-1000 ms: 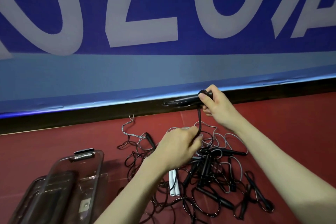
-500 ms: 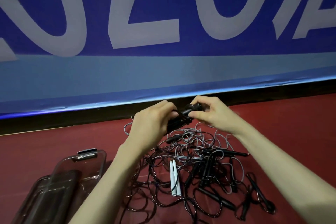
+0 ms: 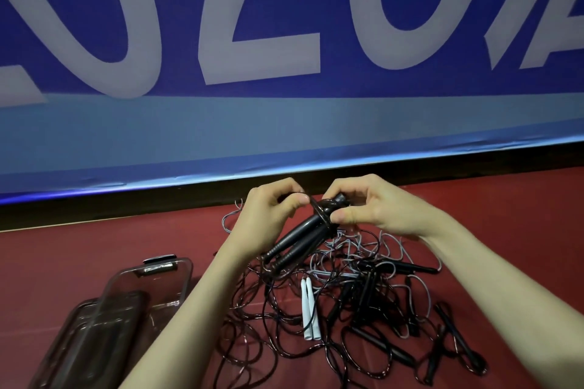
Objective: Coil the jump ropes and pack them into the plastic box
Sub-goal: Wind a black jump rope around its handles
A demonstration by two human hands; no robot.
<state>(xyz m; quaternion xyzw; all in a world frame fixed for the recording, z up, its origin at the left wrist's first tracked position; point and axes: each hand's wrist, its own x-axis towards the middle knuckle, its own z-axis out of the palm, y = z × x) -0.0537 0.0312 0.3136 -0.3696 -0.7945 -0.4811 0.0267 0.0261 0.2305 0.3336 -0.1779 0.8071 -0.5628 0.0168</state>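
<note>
Nearest the camera, two bare forearms reach forward from the lower edge of the view over a dark red floor (image 3: 94, 249). At lower left stands a clear, smoke-tinted plastic box (image 3: 164, 290) with a dark latch on its far rim; its lid (image 3: 91, 338) lies flat just beside it, on the near side. No rope can be made out inside the box.

Between the forearms a tangled pile of jump ropes (image 3: 347, 309) lies loose on the floor: thin black cords, grey cords farther back, several black handles, and a pair of white handles (image 3: 310, 309) lying side by side, touching.

Above the far edge of the pile, both hands hold one rope off the floor. Its two black handles (image 3: 300, 240) are held together, parallel, tilted down toward the left. The right hand (image 3: 376, 208) grasps the upper ends of the handles, thumb below and fingers curled over the top. The left hand (image 3: 271, 215) pinches the black cord (image 3: 319, 211) between thumb and fingers; the cord is looped around both handles near their upper ends.

Farthest back, a black strip runs along the foot of the wall, and above it hangs a blue banner (image 3: 284, 123) with large pale letters.
</note>
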